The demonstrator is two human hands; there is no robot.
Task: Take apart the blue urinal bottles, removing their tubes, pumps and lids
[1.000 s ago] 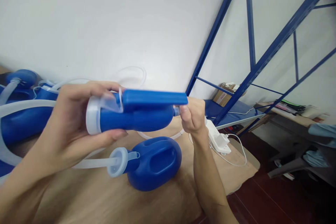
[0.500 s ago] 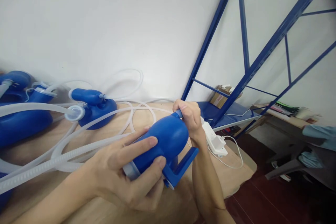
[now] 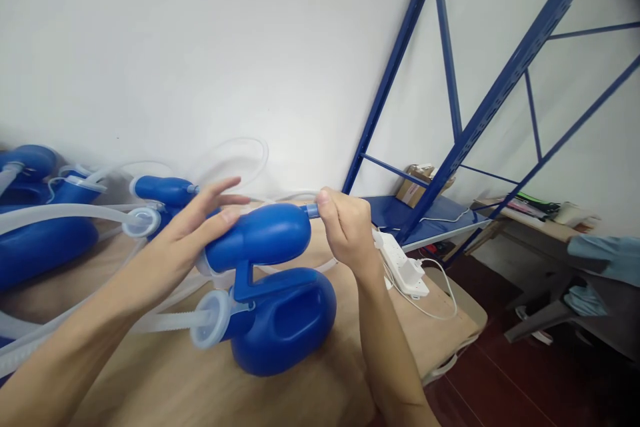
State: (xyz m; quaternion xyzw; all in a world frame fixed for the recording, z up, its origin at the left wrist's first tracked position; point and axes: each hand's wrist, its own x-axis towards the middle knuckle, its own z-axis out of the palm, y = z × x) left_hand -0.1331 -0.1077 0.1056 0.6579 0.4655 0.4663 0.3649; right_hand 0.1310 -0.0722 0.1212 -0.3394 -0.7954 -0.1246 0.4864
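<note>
Pale wall [image 3: 225,47] stretches behind a brown-covered tabletop [image 3: 330,380], where I take the blue jug [image 3: 260,350] as my landmark. Well left of the jug I make out a large blue bottle [image 3: 45,250] and a clear hose [image 3: 65,212]. Nearer the jug, up on its left, my left hand [image 3: 193,227] has its fingers stretched and parted, thumb along the blue cylinder [image 3: 275,233]; whether it presses, I cannot tell from my station. That cylinder lies roughly level above the jug, its bracket handle [image 3: 243,280] overlapping the jug's top from where I look. Up and right of the jug, my right hand [image 3: 346,227] is closed around the cylinder's narrow end. Farther right of the jug sits a white power strip [image 3: 400,267]; beyond that, a blue rack [image 3: 393,70].
</note>
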